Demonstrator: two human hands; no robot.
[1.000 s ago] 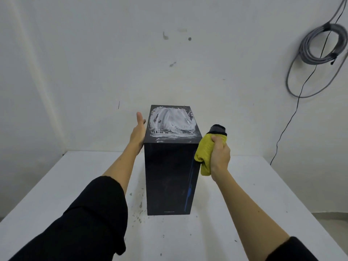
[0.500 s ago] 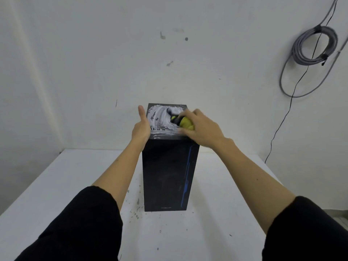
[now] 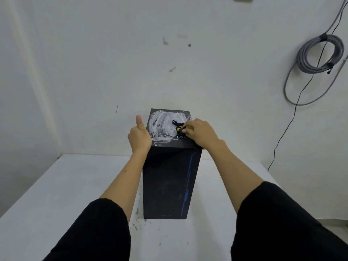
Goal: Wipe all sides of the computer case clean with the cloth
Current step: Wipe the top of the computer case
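Computer case (image 3: 169,181): black tower, upright near the middle of the white table (image 3: 56,194). Front face toward the camera is dull and dark, with a thin blue stripe running down its right side. Top panel is coated in whitish-grey smear, streaked in arcs; a row of small ports shows along its near edge.

Left hand (image 3: 139,136): at 9 o'clock of the top panel, palm flat against the case's upper left side, thumb straight and pointing up, the other fingers hidden behind the case.

Right hand (image 3: 200,133): at 3 o'clock on the top panel, fingers curled around the bunched cloth (image 3: 179,128), pressing it onto the panel. Cloth shows yellow with a black part sticking out toward the panel's middle.

Dark specks on the table at the case's lower left corner. Coiled grey cable (image 3: 316,53) hangs on the wall at 2 o'clock.
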